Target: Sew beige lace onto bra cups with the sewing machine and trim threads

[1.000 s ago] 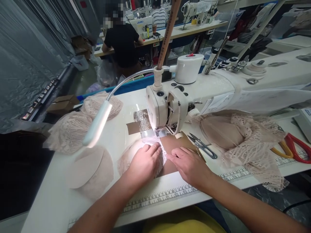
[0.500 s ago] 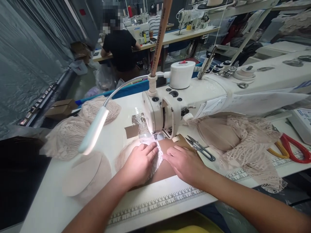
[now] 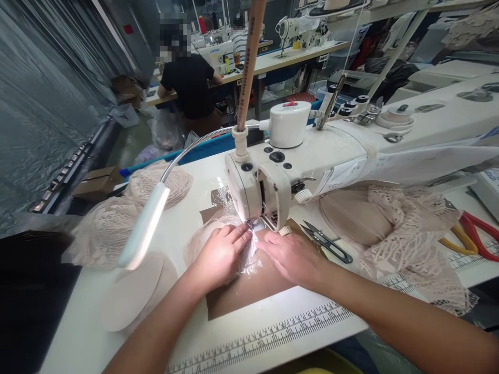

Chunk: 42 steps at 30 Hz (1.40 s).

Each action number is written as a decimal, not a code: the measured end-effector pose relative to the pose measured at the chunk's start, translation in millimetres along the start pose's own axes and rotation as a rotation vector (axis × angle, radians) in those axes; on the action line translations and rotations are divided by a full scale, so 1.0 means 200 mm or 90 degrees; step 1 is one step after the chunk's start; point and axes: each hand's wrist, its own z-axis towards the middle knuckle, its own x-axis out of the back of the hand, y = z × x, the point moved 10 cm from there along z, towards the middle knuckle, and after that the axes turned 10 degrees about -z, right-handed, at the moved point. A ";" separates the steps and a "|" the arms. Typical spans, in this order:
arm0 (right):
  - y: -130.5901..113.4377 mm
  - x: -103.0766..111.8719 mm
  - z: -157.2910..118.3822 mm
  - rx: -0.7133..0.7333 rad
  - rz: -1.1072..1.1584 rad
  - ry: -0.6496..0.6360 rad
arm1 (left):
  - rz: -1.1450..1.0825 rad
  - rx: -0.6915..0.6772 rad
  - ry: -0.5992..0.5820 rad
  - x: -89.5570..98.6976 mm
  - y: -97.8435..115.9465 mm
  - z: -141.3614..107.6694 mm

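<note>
The beige lace piece (image 3: 202, 234) lay on a brown sheet (image 3: 234, 301), set back from the desk's (image 3: 86, 311) front edge and running in beneath the head of the sewing machine (image 3: 245, 195). The left hand (image 3: 223, 254) pressed it down with fingers laid flat and together; the right hand (image 3: 290, 257) had its fingertips at the white trim (image 3: 249, 252), but whether either grip pinched cloth could not be told, as both thumbs were hidden. The left fingertips sat so close to the stitching point that a finger might well have been caught if that hand slid forward with the cloth. Uneven pressure between the hands could have puckered the soft trim or skewed its line. Toward the right edge, the snips (image 3: 327, 242) lay near enough to the right forearm to be knocked by a wide sweep.
</note>
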 end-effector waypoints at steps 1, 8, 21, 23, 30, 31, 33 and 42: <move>0.00 -0.01 0.00 0.004 -0.003 0.008 | -0.003 -0.005 0.008 0.00 0.01 -0.01; 0.00 -0.02 0.00 0.013 -0.024 0.044 | -0.020 -0.016 0.018 -0.02 0.04 -0.03; 0.05 -0.01 0.03 -0.025 0.034 0.080 | -0.027 0.006 0.029 0.04 -0.08 0.05; 0.05 0.00 0.04 -0.023 0.035 0.085 | -0.027 0.012 0.029 0.03 -0.09 0.06; 0.07 0.06 0.03 -0.040 0.066 0.121 | 0.016 0.039 0.051 0.06 -0.10 0.04; 0.07 0.06 0.03 -0.046 0.068 0.128 | 0.027 0.057 0.049 0.07 -0.11 0.03; 0.09 0.07 0.02 -0.057 0.066 0.145 | 0.027 0.097 0.039 0.10 -0.12 0.01; 0.10 0.06 0.01 -0.072 0.005 0.143 | -0.029 0.146 0.030 0.06 -0.05 -0.03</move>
